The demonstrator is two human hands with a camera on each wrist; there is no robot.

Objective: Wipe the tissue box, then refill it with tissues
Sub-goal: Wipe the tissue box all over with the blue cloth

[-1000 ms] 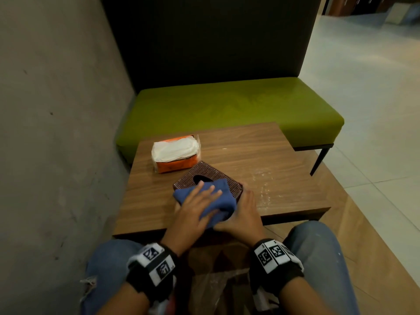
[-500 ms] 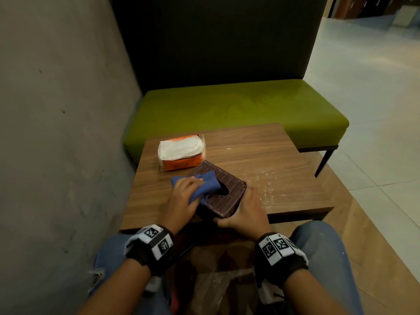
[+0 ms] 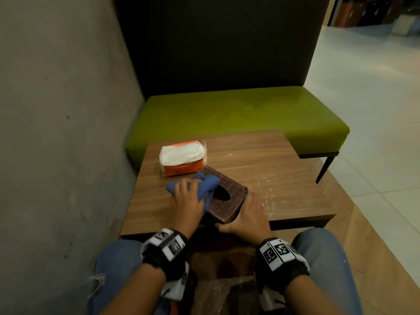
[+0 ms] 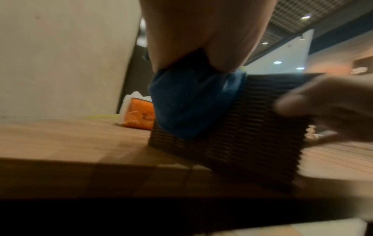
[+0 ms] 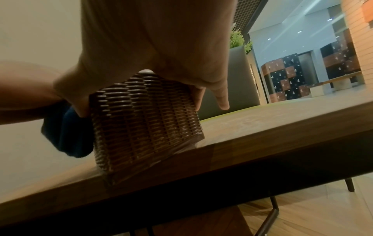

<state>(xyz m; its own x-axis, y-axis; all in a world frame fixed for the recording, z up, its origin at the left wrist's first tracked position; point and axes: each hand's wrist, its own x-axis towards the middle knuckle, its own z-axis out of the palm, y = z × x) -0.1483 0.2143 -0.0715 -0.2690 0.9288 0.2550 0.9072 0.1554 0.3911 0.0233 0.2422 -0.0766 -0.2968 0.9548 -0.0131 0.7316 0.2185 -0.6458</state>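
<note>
A brown woven tissue box (image 3: 229, 201) stands near the front edge of the wooden table (image 3: 284, 173), its oval slot facing up. My left hand (image 3: 186, 197) grips a bunched blue cloth (image 3: 208, 183) and presses it on the box's far-left top and left side. In the left wrist view the cloth (image 4: 191, 102) hangs down the box's wall (image 4: 252, 135). My right hand (image 3: 246, 211) holds the box's near right corner, thumb on the near side, fingers along the right wall (image 5: 147, 127). An opened orange tissue pack (image 3: 181, 160) lies just behind the box.
A green bench (image 3: 238, 112) with a dark backrest stands behind the table, and a grey wall (image 3: 56, 133) runs along the left. A crumpled clear plastic bag (image 3: 218, 292) lies between my knees. White dust marks the table to the right of the box.
My left hand has slid the cloth from the near part of the box top across to its far-left end, uncovering the slot. My right hand has stayed on the box's near corner.
</note>
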